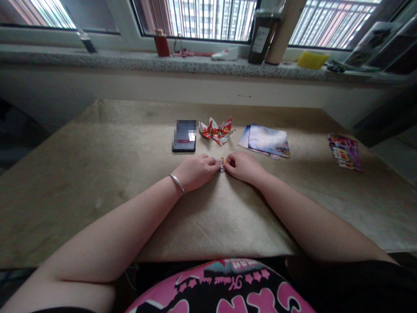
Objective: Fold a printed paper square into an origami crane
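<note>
Between my two hands, on the table, lies a small piece of printed paper point(221, 163) with orange, white and blue on it. My left hand point(197, 171) has its fingers pressed together on the paper's left side. From the right, my right hand point(244, 167) pinches the paper's other edge between thumb and curled fingers. Just beyond them sits a folded red-and-white paper shape point(216, 130) with several pointed tips. A dark phone point(184, 136) lies to its left. To its right is a small stack of bluish picture sheets point(269, 140).
A pile of red and purple printed papers point(345, 151) lies at the far right of the tan table point(97, 174). Behind the table, the stone windowsill point(124, 62) carries a dark jar point(263, 37), a red container point(161, 44) and a yellow sponge-like block point(312, 60).
</note>
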Tool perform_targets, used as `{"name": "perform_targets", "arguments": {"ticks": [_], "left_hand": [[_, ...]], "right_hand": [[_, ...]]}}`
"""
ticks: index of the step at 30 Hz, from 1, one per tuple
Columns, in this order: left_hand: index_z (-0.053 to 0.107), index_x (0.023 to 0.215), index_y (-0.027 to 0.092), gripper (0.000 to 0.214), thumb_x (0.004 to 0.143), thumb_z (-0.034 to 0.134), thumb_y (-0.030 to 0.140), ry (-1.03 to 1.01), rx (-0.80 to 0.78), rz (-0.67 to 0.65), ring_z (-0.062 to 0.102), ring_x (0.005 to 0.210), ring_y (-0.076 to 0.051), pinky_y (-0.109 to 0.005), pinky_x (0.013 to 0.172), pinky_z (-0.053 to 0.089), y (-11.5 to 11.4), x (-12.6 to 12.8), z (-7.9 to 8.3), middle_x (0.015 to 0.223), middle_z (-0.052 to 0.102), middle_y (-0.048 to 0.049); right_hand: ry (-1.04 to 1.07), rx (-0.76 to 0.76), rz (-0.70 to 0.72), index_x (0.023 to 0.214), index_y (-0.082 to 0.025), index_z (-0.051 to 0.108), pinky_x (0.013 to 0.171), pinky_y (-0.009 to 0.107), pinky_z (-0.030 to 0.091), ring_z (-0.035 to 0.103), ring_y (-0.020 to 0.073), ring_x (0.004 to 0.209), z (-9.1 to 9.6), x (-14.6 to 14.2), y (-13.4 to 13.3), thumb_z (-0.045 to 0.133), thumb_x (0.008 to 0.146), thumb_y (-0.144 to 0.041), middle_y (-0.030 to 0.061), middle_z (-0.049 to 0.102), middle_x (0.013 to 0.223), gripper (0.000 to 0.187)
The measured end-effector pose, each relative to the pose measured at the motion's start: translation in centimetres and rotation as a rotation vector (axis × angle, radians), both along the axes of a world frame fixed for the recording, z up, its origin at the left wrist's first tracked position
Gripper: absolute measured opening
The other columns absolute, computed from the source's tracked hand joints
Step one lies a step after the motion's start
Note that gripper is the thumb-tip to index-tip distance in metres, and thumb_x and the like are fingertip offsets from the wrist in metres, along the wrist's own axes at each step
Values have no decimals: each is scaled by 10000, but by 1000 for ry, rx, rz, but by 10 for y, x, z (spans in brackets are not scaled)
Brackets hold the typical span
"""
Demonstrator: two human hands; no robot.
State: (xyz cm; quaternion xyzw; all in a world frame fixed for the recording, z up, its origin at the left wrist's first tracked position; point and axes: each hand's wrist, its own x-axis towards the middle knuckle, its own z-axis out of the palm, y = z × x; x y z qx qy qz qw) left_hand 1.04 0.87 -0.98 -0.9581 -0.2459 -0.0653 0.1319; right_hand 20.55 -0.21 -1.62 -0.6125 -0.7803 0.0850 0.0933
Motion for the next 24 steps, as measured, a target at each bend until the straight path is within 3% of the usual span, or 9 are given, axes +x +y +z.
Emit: {"name": "perform_targets", "arguments": {"ticks": [17,24], "left_hand": [[662,1051,236,249,863,500,211,4,-23,29,563,803,-150,-242,634,411,-4,3,4,912,636,-37],[663,1060,239,257,875,486,219,-14,-41,41,553,802,-150,-249,624,415,-5,3,3,911,634,-35]], "right_hand": [[10,9,0,715,-201,591,593,254,328,547,154,696,0,-1,-2,507,808,-358,38,666,796,201],[53,22,12,796,-190,590,588,249,321,532,149,690,-3,1,-2,538,814,-330,34,650,797,150]]}}
